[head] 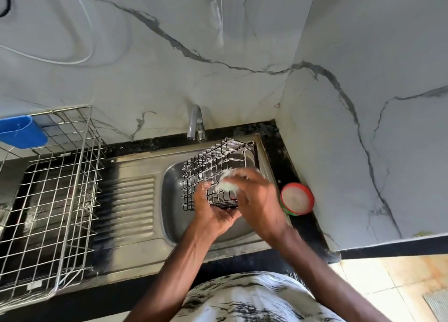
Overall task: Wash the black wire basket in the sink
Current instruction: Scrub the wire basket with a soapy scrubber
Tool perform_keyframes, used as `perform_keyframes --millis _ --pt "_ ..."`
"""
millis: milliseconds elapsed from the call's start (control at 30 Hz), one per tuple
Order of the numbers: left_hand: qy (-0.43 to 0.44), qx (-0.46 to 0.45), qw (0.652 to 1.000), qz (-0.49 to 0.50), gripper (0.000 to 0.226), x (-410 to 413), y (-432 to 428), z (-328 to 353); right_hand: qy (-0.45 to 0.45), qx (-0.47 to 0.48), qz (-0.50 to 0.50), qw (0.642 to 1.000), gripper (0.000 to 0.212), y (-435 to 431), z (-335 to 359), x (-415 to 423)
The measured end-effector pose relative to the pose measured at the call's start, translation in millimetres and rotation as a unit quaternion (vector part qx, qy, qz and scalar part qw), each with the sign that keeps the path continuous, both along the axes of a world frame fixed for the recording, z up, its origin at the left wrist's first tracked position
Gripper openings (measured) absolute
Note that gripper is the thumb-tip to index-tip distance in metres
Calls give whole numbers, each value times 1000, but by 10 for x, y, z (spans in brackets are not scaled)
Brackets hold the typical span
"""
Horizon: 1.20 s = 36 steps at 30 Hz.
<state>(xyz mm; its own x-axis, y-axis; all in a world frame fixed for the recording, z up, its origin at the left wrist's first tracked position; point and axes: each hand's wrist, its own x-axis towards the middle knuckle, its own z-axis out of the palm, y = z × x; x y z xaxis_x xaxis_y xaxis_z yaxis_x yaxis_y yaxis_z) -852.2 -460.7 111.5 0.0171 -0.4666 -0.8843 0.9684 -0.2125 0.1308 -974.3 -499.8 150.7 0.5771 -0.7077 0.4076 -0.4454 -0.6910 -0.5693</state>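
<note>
The black wire basket is tipped on its side over the steel sink, with white soap foam on its wires. My left hand grips the basket's near lower edge from below. My right hand holds a foamy pale scrubber against the basket's near side; its motion blurs the fingers. The tap stands behind the basin, and I see no water running from it.
A large steel wire dish rack sits on the counter left of the ribbed drainboard, with a blue plastic holder hooked on its back. A red-rimmed tub of white soap stands on the black counter right of the sink. Marble walls close the corner.
</note>
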Motion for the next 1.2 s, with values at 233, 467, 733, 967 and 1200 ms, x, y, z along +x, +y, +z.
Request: perform_keyframes --millis 233,467,733,967,1200 --pt "42 -69 997 10 79 54 -4 -49 -27 50 -18 998 56 49 -222 -287" --pt "72 -66 995 2 81 -11 76 -111 -40 72 -114 990 51 -293 -201 -331" --pt "90 -68 993 -18 86 -78 153 -127 -85 53 -120 988 49 -800 -45 -87" --pt "81 -92 992 43 84 56 117 -95 -60 79 -90 991 50 -185 -237 -247" --pt "84 -87 992 -16 83 -17 156 -190 -101 102 -138 980 49 -504 -141 -217"
